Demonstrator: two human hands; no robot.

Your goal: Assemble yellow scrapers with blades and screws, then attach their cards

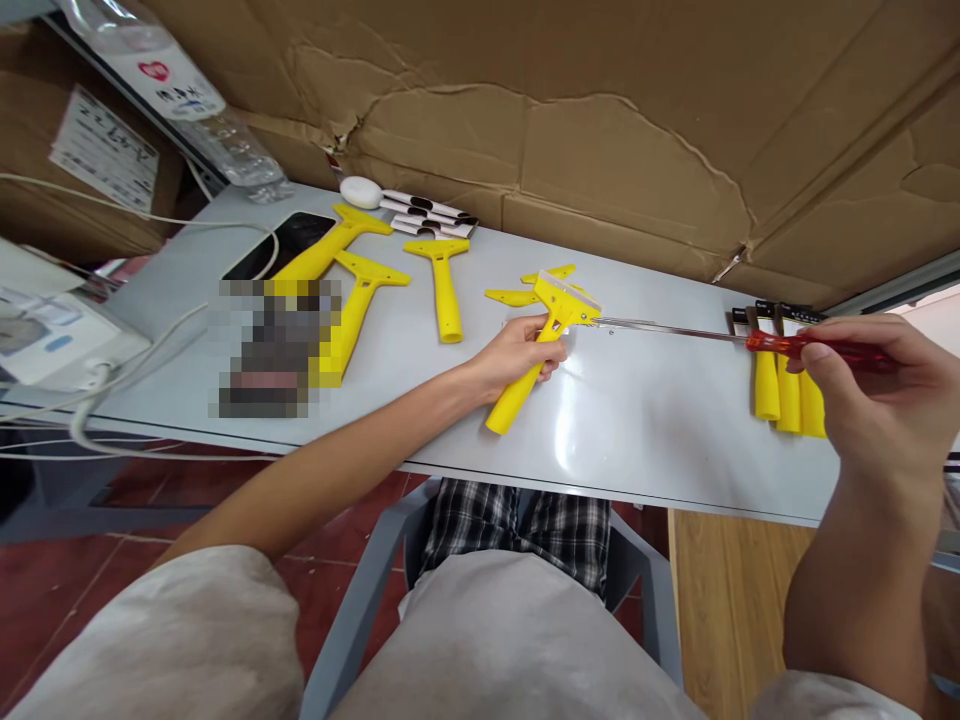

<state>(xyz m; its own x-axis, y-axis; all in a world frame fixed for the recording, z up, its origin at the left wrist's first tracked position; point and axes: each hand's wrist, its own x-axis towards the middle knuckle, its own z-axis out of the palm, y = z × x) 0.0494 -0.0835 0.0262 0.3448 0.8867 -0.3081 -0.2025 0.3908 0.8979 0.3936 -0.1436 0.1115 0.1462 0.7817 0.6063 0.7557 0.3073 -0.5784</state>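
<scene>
My left hand [523,357] is closed round the neck of a yellow scraper [515,398], whose head with a pale blade strip points up and away from me. In my right hand [885,385] is a screwdriver [776,344] with a red handle. Its long metal shaft runs left, and the tip is at the right side of the scraper head, by a screw. A tiny screw lies on the table just below the shaft. Behind the held scraper rest loose yellow head pieces [511,297]. Another yellow scraper handle [446,295] lies to the left.
More yellow handles [362,290] and a phone [300,232] lie at the table's left, near white cables. Black-and-white packs [431,213] and a round white object [361,192] sit at the back. Packed scrapers [787,392] lie right, partly behind my right hand. Cardboard [600,150] walls the back.
</scene>
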